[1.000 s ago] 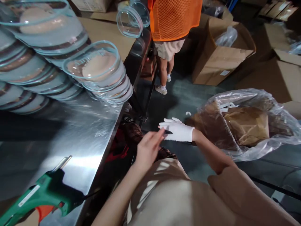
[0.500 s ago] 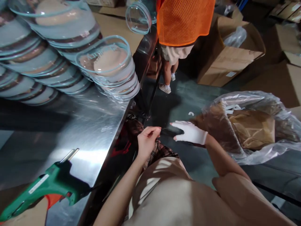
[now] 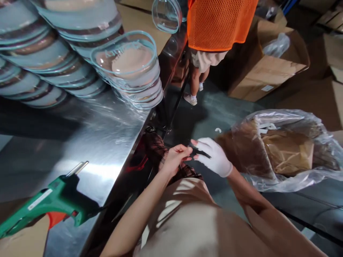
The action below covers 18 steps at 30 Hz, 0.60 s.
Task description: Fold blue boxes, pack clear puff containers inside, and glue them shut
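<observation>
My left hand (image 3: 174,159), bare, is closed in a pinch in front of my body; whatever lies between its fingertips is too small to make out. Close to its right is my right hand (image 3: 213,157), in a white glove that leaves the thumb and fingertips uncovered. Its thumb and fingers are apart, with nothing visible between them, and they point at the left fingertips. On the metal table (image 3: 107,157) to my left lies a green glue gun (image 3: 63,196) with an orange trigger, its metal nozzle pointing away from me.
Stacked clear plastic containers (image 3: 143,85) with pale blue rims stand on the table's far part. A person in an orange mesh vest (image 3: 217,26) stands beyond. Right are an open cardboard box (image 3: 257,75) and a plastic-lined box (image 3: 292,185) with brown paper. A white scrap (image 3: 218,130) lies on the floor.
My right hand has come closer to the left one and tilted, its fingertips now near the left pinch. My left hand has shifted slightly right. The whole view has moved a little.
</observation>
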Available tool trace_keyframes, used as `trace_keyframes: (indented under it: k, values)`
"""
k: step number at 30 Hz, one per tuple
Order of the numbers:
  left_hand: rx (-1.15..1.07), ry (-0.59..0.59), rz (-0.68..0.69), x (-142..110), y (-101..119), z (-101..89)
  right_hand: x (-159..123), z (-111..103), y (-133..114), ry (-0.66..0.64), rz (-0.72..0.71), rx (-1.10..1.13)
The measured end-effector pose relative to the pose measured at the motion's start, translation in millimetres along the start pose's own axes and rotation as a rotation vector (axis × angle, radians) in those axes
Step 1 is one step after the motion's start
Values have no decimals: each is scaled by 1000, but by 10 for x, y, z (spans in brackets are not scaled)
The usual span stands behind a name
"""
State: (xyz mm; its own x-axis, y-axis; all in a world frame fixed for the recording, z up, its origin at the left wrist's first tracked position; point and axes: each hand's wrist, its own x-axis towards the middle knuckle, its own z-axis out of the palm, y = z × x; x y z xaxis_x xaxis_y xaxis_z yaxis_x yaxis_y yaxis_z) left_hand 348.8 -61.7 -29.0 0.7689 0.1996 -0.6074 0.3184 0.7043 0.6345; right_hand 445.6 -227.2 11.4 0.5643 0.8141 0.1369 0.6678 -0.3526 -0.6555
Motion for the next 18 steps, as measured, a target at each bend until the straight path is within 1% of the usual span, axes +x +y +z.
trace_keyframes:
  k: [1,3,4,5,7,9,10,11,14,15,16,18]
  values:
    - [0,-20,-15,-5,-26,30,86,103,11,-52,-30,93]
    - [-6,-34,-27,-10,-80,59,209,218,106,-121,-29,288]
    - [-11,-28,-25,-8,-107,57,243,241,167,-140,4,360]
    - [-19,-18,-22,-3,-132,45,260,248,225,-132,65,404]
    - [-35,-12,-7,10,-165,-8,255,243,303,-41,228,418]
    - [-14,-31,51,20,-167,-86,218,236,322,83,375,389]
    - [38,-24,123,20,-155,-126,194,237,312,129,429,390]
    - [133,11,231,18,-139,-159,168,243,293,165,464,409]
    - [604,235,652,0,-94,-177,102,298,220,237,534,514]
    - [754,273,767,-7,-92,-149,86,332,202,247,558,549]
    - [867,272,850,-13,-99,-107,73,373,191,240,577,574]
    - [987,198,943,-19,-136,-7,55,471,190,202,605,606]
